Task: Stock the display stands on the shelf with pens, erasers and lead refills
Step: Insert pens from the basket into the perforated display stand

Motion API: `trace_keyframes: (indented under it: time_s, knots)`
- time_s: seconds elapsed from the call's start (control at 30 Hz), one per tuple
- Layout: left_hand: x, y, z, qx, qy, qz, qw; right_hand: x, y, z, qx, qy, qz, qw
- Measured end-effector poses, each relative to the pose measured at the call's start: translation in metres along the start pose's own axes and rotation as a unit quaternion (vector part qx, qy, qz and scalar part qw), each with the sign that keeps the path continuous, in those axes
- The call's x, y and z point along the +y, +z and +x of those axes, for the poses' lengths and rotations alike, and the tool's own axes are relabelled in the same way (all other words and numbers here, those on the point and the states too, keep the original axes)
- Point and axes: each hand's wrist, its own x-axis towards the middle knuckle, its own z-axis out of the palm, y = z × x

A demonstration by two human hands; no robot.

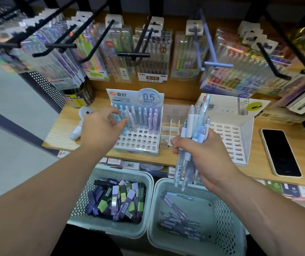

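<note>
Head view.
1. Left hand (101,126): at 9 o'clock of the pen display stand (138,143), fingers loosely curled over its rear rows. The palm hides the contact, so whether it pinches a pen cannot be told.
2. Standing pens (148,117): pastel blue to lilac, in the stand's back rows, long axes upright and leaning toward 12 o'clock.
3. Left basket (148,180): at 6 o'clock of the stand, holding heaped small boxes (118,198) whose labels are too blurred to read.
4. Right hand (203,154): clenched round a bundle of pens (194,124). Their long axes run 6 to 12 o'clock with the pointed clear ends uppermost.
5. Right basket (227,215): beneath the bundle. Loose lilac pens (177,220) lie in it along a 10-to-4 o'clock line.
6. Slotted refill stand (231,139): at 3 o'clock of the right hand, its left edge hidden by the bundle.
7. Phone (280,152): at far 3 o'clock, screen up on the shelf (64,130).
</note>
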Motion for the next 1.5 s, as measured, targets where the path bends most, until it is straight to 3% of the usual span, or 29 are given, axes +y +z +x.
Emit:
trace_keyframes:
  time_s: [0.2,0.37,0.53,0.63,0.7,0.83,0.97,1.07,1.3,1.5]
  knots:
    - [0.009,0.012,0.007,-0.023,0.029,0.004,0.999,0.001,0.004,0.002,0.007,0.008,0.004,1.000]
    - [0.017,0.022,0.020,-0.023,-0.067,-0.020,0.997,0.003,0.002,0.004,0.010,0.017,0.023,1.000]
    - [0.028,0.020,0.019,-0.026,-0.078,-0.020,0.996,0.004,-0.001,0.007,-0.003,0.027,0.027,0.999]
    - [0.048,0.010,0.015,-0.023,-0.066,-0.080,0.994,0.004,-0.002,0.008,-0.024,0.043,0.047,0.998]
    - [0.069,0.001,0.007,-0.088,-0.075,-0.186,0.976,0.004,-0.002,0.009,-0.042,0.048,0.050,0.997]
    - [0.098,-0.010,-0.015,-0.313,-0.129,-0.359,0.870,0.007,0.001,0.007,-0.074,0.044,0.046,0.995]
    - [0.095,-0.006,-0.031,-0.429,-0.124,-0.378,0.811,0.008,0.007,0.005,-0.003,0.060,0.135,0.989]
    - [0.092,0.001,-0.046,-0.485,-0.090,-0.318,0.810,0.009,0.004,0.012,0.070,0.058,0.155,0.984]
    - [0.085,0.003,-0.051,-0.469,-0.132,-0.347,0.801,0.006,0.003,0.016,0.097,0.043,0.150,0.983]
    - [0.084,-0.002,-0.044,-0.408,-0.207,-0.408,0.790,0.000,-0.007,0.023,0.121,0.033,0.180,0.976]
